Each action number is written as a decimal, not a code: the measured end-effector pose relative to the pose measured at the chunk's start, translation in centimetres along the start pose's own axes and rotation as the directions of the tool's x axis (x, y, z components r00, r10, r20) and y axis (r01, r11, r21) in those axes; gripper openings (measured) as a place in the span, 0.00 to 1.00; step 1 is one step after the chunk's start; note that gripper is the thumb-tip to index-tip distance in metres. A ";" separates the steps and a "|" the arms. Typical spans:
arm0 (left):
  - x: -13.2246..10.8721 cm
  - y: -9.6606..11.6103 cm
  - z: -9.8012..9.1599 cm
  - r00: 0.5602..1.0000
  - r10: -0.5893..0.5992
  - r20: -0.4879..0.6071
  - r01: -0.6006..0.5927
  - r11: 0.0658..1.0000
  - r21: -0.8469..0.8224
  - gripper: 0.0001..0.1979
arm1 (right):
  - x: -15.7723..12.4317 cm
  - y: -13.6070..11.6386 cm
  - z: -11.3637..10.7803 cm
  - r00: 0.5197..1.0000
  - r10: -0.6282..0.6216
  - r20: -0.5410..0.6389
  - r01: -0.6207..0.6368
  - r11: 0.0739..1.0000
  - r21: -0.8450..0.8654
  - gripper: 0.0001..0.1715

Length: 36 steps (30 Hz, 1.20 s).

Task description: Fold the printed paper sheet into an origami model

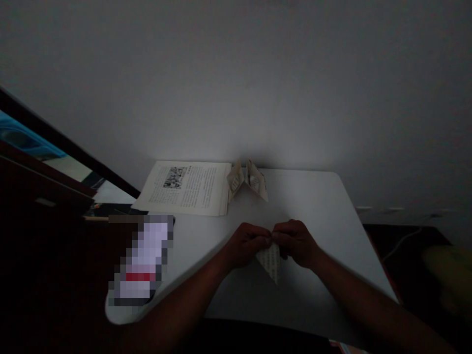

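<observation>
Both hands meet over the front half of the white table, pinching one folded piece of printed paper [271, 260]. Its lower part hangs down as a pointed triangle. My left hand [248, 245] grips the upper left of the paper, thumb on top. At the upper right edge, my right hand [295, 242] has its thumb and fingers closed on the same paper, fingertips touching those of the left. The fold between the fingers is hidden. Beyond the hands stands a folded paper shape [256, 181] with pointed flaps, made of similar printed paper.
A stack of printed sheets [195, 189] lies at the table's back left. A phone [145, 255], blurred out, rests along the left edge of the white table [313, 196]. The wall [236, 88] rises right behind. A pale cable [401, 241] runs at the right.
</observation>
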<state>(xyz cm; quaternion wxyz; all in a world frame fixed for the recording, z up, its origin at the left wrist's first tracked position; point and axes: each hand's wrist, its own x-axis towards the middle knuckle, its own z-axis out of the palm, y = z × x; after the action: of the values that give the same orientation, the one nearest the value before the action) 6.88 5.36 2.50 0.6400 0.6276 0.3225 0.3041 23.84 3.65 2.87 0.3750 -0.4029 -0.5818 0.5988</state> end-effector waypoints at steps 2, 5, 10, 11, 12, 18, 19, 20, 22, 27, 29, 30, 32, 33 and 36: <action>0.1 -0.1 -0.1 1.000 -0.010 0.015 0.010 1.000 -0.002 0.14 | -0.1 -0.3 -0.2 0.995 -0.098 0.001 0.097 0.984 -0.148 0.23; 0.3 -0.1 -0.2 1.000 -0.011 0.026 0.011 1.000 -0.005 0.15 | -0.2 -0.8 -0.4 0.978 -0.208 0.027 0.203 0.911 -0.359 0.23; 0.3 0.2 -0.1 1.000 -0.011 0.028 0.010 1.000 0.015 0.17 | -0.3 -1.0 -0.6 0.929 -0.364 0.065 0.328 0.731 -0.598 0.22; 0.3 0.3 -0.2 1.000 -0.012 0.028 0.011 0.999 0.037 0.18 | -0.3 -0.9 -0.6 0.917 -0.390 0.085 0.348 0.677 -0.649 0.21; 0.3 0.3 -0.2 0.999 -0.013 0.029 0.011 0.998 0.056 0.18 | -0.3 -0.8 -0.6 0.907 -0.408 0.104 0.362 0.629 -0.688 0.21; 0.1 0.6 -0.1 1.000 0.014 -0.021 -0.013 1.000 0.026 0.19 | -0.1 -0.6 -0.4 0.957 -0.285 -0.052 0.225 0.845 -0.484 0.23; 0.1 0.7 0.0 0.999 0.008 -0.033 -0.008 1.000 0.016 0.19 | -0.1 -0.5 -0.3 0.970 -0.217 -0.111 0.162 0.914 -0.371 0.23; 0.1 0.8 0.1 0.999 0.000 -0.044 0.001 1.000 0.013 0.21 | 0.0 -0.4 -0.2 0.976 -0.147 -0.160 0.103 0.962 -0.253 0.23; 0.1 1.2 0.2 0.999 -0.012 -0.052 0.013 1.000 0.024 0.23 | 0.0 0.0 -0.1 0.976 -0.019 -0.216 0.009 0.999 -0.050 0.22; -0.1 1.7 0.4 1.000 0.027 0.013 -0.027 1.000 0.015 0.24 | 0.3 0.6 -0.3 0.995 0.064 -0.080 -0.052 0.987 0.151 0.20; -0.1 1.4 0.3 0.999 0.027 -0.028 -0.027 1.000 0.004 0.24 | 0.2 0.5 -0.3 0.999 0.041 -0.009 -0.040 0.993 0.108 0.21; 0.0 1.2 0.3 0.998 0.023 -0.064 -0.022 1.000 0.019 0.24 | 0.2 0.4 -0.2 1.000 0.031 0.000 -0.031 0.998 0.060 0.22; 0.0 0.9 0.1 0.995 0.001 -0.099 0.003 0.999 0.044 0.24 | 0.1 0.1 -0.1 1.000 0.006 -0.029 -0.007 0.999 -0.041 0.23; 0.0 0.8 0.1 0.996 -0.016 -0.092 0.020 0.999 0.047 0.25 | 0.1 0.0 0.0 0.999 -0.006 -0.053 0.002 0.997 -0.074 0.23; 0.1 1.1 0.1 0.999 -0.032 -0.005 0.032 0.999 0.043 0.28 | 0.0 -0.2 0.0 0.997 -0.007 -0.071 0.003 0.998 -0.058 0.22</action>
<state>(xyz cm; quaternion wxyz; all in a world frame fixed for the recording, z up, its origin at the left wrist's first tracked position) 7.02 5.38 3.57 0.6305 0.6355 0.3402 0.2881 23.81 3.65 3.10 0.3850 -0.4333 -0.5862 0.5660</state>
